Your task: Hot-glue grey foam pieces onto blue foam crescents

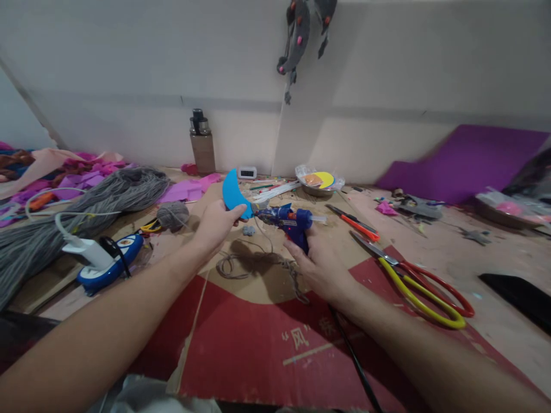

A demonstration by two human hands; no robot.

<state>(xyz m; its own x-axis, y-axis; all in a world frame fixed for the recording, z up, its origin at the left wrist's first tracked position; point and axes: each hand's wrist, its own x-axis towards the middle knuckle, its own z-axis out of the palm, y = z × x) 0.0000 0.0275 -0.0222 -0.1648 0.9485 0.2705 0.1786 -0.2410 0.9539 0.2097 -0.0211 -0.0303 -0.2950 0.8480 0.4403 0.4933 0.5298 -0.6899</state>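
Observation:
My left hand (218, 222) pinches a blue crescent-shaped piece (233, 192), felt or foam by its look, near its lower end. In my right hand (321, 258) is a blue glue gun (293, 221), gripped by its handle, a clear glue stick showing at its back end. The gun's nozzle points left and meets or nearly meets the crescent's lower tip; I cannot tell whether they touch. Below both hands a grey yarn cord (253, 261) lies looped on the cardboard (249, 332), one strand rising toward the crescent. A small grey-blue scrap (248, 230) rests behind it.
Large red-and-yellow scissors (408, 275) and an orange-handled cutter (359, 226) lie at right. A blue power strip (112, 264), a grey yarn ball (173, 215) and a grey yarn hank (99, 212) occupy the left. A metal bowl (319, 190) stands behind. The gun's black cord (353, 355) trails forward.

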